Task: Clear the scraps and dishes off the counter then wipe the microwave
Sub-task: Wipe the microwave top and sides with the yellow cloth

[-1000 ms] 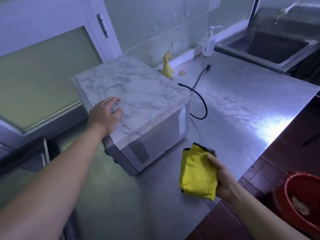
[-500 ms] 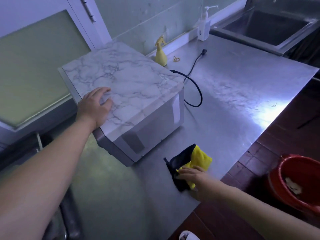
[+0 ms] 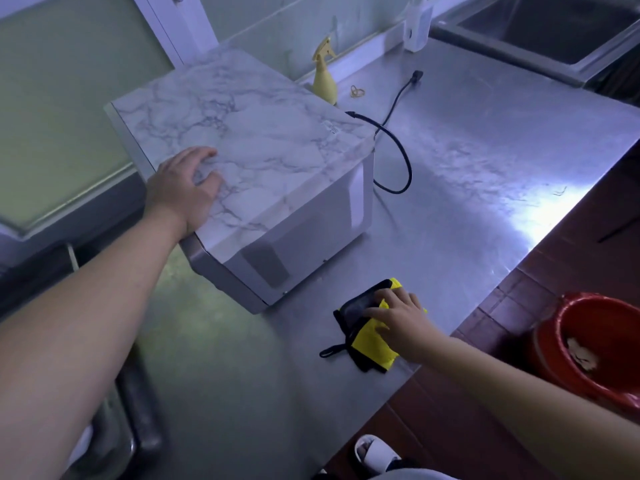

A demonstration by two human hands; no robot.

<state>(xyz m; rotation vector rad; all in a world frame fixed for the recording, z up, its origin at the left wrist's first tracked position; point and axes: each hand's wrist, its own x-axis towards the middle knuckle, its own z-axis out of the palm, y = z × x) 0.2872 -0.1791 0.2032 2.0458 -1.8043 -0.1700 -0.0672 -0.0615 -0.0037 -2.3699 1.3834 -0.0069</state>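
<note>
Head view, looking down at a steel counter (image 3: 485,174). A second ago the right grip (image 3: 401,323), a bare hand, held a folded yellow cloth (image 3: 370,344) up in the air in front of the microwave (image 3: 263,140). Now the cloth lies on the counter near its front edge, just in front of the microwave's near corner, and the right grip rests on top of it, palm down, fingers spread and fairly straight, clasping nothing. The left grip (image 3: 183,192) stays where it was, palm flat on the near left part of the microwave's top, fingers relaxed and holding nothing.

The cloth is bright yellow with a black edge. One black-backed corner is turned up beside the fingers, and a small black loop sticks out on its left. The microwave sits at an angle on the counter, its top and side covered in a white marble pattern with grey veins. Its black cord (image 3: 398,147) curls loose across the counter behind it.

A yellow spray bottle (image 3: 325,77) stands just behind the microwave. A red bucket (image 3: 595,341) is on the floor at right.
</note>
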